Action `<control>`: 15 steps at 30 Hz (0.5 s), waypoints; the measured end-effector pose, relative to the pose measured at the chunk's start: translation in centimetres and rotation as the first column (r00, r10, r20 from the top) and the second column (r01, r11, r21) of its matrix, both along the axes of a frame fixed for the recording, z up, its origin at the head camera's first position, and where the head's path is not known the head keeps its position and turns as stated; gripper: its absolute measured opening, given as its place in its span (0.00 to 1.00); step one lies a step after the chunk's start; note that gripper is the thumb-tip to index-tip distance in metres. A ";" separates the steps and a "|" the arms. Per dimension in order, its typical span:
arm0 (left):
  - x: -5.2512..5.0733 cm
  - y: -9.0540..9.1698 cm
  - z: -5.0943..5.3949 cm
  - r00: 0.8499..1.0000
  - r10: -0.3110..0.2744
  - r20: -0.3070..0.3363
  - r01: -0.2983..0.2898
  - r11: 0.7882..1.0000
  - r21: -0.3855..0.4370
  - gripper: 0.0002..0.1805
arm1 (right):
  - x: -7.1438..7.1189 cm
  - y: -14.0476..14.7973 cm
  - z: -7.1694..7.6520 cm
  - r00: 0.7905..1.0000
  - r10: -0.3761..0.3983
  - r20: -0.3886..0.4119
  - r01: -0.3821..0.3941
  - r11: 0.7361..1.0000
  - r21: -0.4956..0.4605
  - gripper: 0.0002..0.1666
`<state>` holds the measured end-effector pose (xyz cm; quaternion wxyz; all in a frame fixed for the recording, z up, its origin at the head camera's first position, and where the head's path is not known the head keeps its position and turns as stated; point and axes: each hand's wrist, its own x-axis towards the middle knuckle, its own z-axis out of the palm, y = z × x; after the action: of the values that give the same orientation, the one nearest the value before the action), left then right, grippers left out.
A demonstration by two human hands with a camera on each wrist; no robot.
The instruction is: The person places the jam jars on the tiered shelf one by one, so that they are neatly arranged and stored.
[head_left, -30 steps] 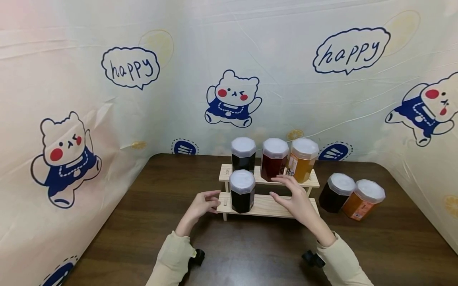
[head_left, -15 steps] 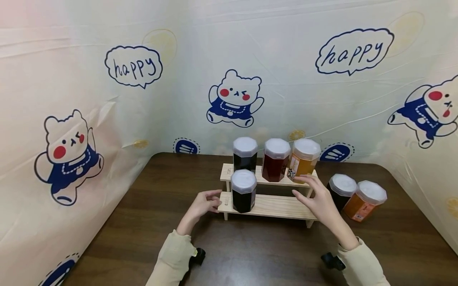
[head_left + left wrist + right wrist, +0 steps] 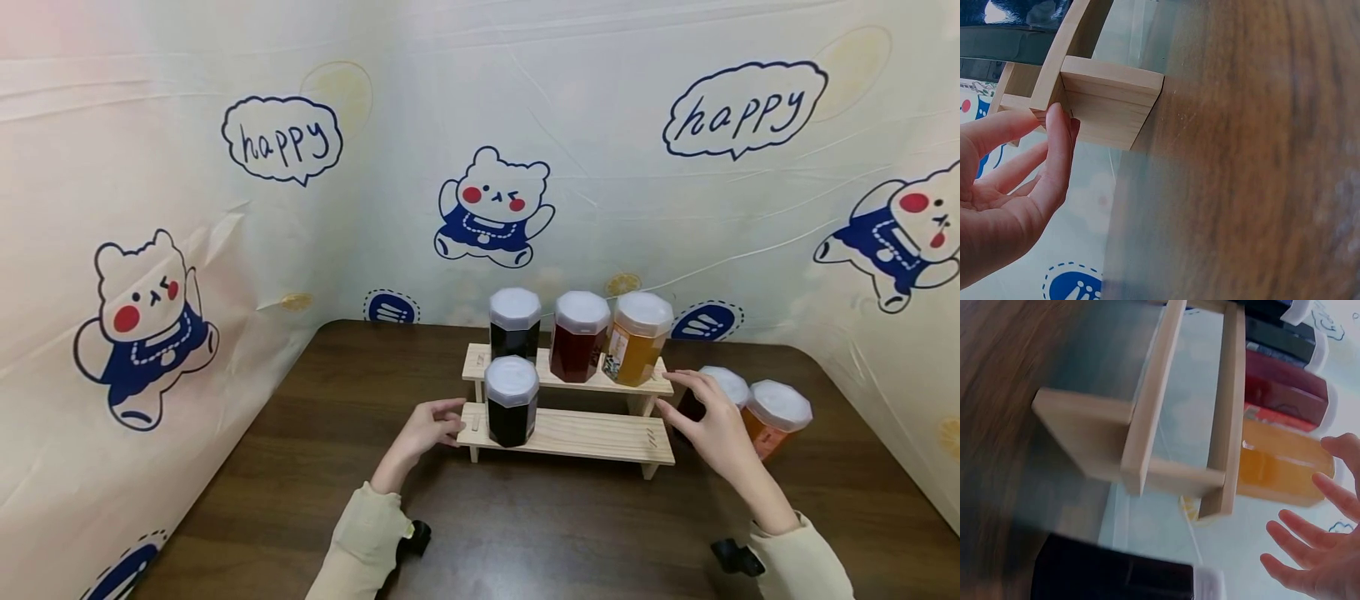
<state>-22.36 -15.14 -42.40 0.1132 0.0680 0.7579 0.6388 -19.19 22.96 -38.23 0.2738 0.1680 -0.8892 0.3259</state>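
A two-tier wooden rack holds a dark jar on its lower step. On the upper step stand another dark jar, a red jar and an amber jar. My left hand is at the rack's left end; in the left wrist view the thumb and fingertips of that hand pinch the corner of the step. Just right of the rack, my right hand hangs with fingers spread and nothing held, partly covering a dark jar. The right wrist view also shows this hand empty.
An orange jar stands on the brown table beside the partly covered dark jar, right of the rack. A printed cloth hangs behind the table and along its sides.
My right hand has moved rightward from over the rack's lower step to the space near the two jars on the table. My left hand has stayed at the rack's left end.
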 end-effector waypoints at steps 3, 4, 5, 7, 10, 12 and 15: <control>0.0 0.0 0.0 1.000 0.003 -0.003 -0.003 1.000 -0.003 0.23 | 0.1 0.8 -0.2 1.000 -0.029 -0.001 0.029 0.999 0.014 0.21; 0.0 0.0 0.0 1.000 0.002 -0.004 -0.002 1.000 -0.005 0.23 | 0.1 1.1 -0.2 0.999 -0.040 -0.006 0.040 0.999 0.016 0.21; 0.0 0.0 0.0 1.000 0.002 -0.005 -0.002 1.000 -0.006 0.23 | 0.1 1.4 -0.3 0.999 -0.051 -0.013 0.052 0.998 0.021 0.21; 0.1 0.0 0.0 1.000 0.003 -0.006 -0.003 1.000 -0.011 0.23 | 0.1 2.0 -0.3 0.998 -0.066 -0.020 0.066 0.998 0.024 0.21; 0.1 0.0 0.1 1.000 0.004 -0.010 -0.004 1.000 -0.015 0.23 | 0.2 2.8 -0.2 0.996 -0.088 -0.014 0.089 0.996 0.027 0.21; 0.2 0.0 0.1 1.000 0.005 -0.013 -0.005 1.000 -0.016 0.23 | 0.4 3.3 -0.2 0.994 -0.108 -0.010 0.109 0.993 0.039 0.21; 0.1 0.0 0.1 1.000 0.005 -0.011 -0.006 1.000 -0.014 0.23 | 0.6 3.9 -0.2 0.990 -0.138 -0.010 0.138 0.988 0.064 0.22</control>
<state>-22.26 -15.17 -42.35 0.1078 0.0685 0.7632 0.6334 -18.57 26.87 -38.39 0.2925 0.1156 -0.9080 0.2769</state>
